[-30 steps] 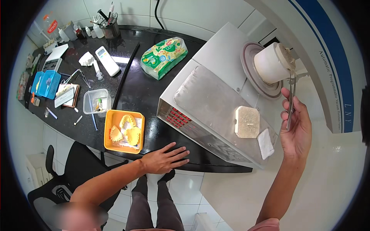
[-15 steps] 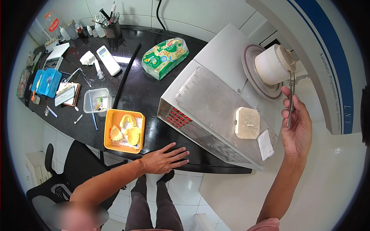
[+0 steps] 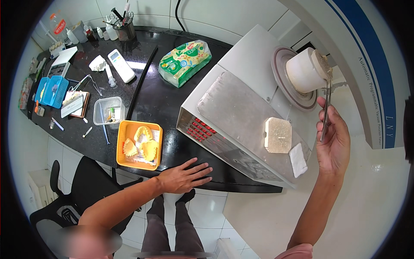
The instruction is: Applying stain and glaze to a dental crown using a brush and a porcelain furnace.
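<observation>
My right hand (image 3: 333, 138) is closed on metal tweezers (image 3: 326, 114), held upright. Their tips meet the edge of a beige firing tray (image 3: 321, 64), which rests against the end of a white cylindrical block (image 3: 305, 71). That block stands on the round base plate (image 3: 279, 58) of a porcelain furnace (image 3: 254, 56). My left hand (image 3: 183, 176) lies flat, fingers spread, on the front edge of the black counter (image 3: 172, 140), holding nothing. A square beige honeycomb tray (image 3: 278, 136) with a small pale piece on it sits on the furnace's metal top plate, beside a folded white cloth (image 3: 297, 160).
A yellow tray (image 3: 122, 159) of yellow dental casts stands left of my left hand. Behind it are a clear tub (image 3: 98, 113), a green tissue pack (image 3: 185, 62), a white handheld device (image 3: 121, 65) and a blue basket (image 3: 54, 91). The furnace's curved upper housing (image 3: 371, 86) rises at right.
The view has shifted very slightly. Both hands keep nearly the same places, and the tweezers stay at the edge of the tray on the white block.
</observation>
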### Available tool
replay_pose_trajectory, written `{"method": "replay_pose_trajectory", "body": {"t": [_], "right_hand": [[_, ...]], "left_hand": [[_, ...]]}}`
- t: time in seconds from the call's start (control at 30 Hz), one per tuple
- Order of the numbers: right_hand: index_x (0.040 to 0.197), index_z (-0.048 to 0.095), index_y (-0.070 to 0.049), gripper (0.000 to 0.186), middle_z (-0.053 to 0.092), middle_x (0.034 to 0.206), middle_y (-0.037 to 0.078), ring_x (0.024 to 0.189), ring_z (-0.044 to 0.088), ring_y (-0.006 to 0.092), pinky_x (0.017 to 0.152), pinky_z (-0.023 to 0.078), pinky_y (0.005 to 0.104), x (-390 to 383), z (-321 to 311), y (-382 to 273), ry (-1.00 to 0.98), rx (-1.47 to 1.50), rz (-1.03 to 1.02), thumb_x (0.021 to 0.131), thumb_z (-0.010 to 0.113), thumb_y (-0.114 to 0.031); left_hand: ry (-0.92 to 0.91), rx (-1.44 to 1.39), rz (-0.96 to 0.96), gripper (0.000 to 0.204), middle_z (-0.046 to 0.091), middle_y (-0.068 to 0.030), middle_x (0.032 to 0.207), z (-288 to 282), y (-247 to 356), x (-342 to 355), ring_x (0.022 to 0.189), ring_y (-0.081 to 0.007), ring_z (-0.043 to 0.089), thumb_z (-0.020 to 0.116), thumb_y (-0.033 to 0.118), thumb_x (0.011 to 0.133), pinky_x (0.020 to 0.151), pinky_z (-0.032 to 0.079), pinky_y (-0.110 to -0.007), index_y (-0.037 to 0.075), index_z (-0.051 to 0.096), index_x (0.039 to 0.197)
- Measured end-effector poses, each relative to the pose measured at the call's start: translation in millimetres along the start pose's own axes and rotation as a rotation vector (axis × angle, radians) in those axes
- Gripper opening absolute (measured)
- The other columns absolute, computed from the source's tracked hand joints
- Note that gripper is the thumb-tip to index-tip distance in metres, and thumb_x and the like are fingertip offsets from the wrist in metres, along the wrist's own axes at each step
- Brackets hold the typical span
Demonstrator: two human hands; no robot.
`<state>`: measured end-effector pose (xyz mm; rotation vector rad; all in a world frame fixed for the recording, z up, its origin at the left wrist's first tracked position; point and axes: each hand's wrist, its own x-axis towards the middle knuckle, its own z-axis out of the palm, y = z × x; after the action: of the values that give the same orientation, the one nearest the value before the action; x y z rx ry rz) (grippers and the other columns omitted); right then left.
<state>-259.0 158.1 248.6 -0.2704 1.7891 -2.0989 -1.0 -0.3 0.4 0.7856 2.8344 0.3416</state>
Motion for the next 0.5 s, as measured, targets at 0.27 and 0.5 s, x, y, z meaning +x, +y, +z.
{"method": "replay_pose_trajectory", "body": {"t": [0.27,0.5], "right_hand": [[0.108,0.057,0.01,0.03,0.059,0.071,0.005,0.053,0.058,0.0091,0.049,0.044,0.017,-8,7,-3,0.007,-0.085,-0.002,0.089,0.057,-0.013],[0.108,0.056,0.011,0.031,0.059,0.071,0.005,0.051,0.056,0.0094,0.047,0.044,0.0185,-29,16,-4,-0.003,-0.097,-0.009,0.089,0.056,-0.013]], "left_hand": [[0.02,-0.087,0.024,0.063,0.022,-0.0095,0.15,-4,-2,0,0.14,-0.0247,0.02,0.052,0.032,0.088,0.114,0.013,-0.05,0.015,0.027,0.143],[0.029,-0.062,0.018,0.064,0.023,-0.0098,0.15,0,-1,-3,0.14,-0.0249,0.02,0.053,0.032,0.087,0.114,0.013,-0.05,0.014,0.027,0.143]]}}
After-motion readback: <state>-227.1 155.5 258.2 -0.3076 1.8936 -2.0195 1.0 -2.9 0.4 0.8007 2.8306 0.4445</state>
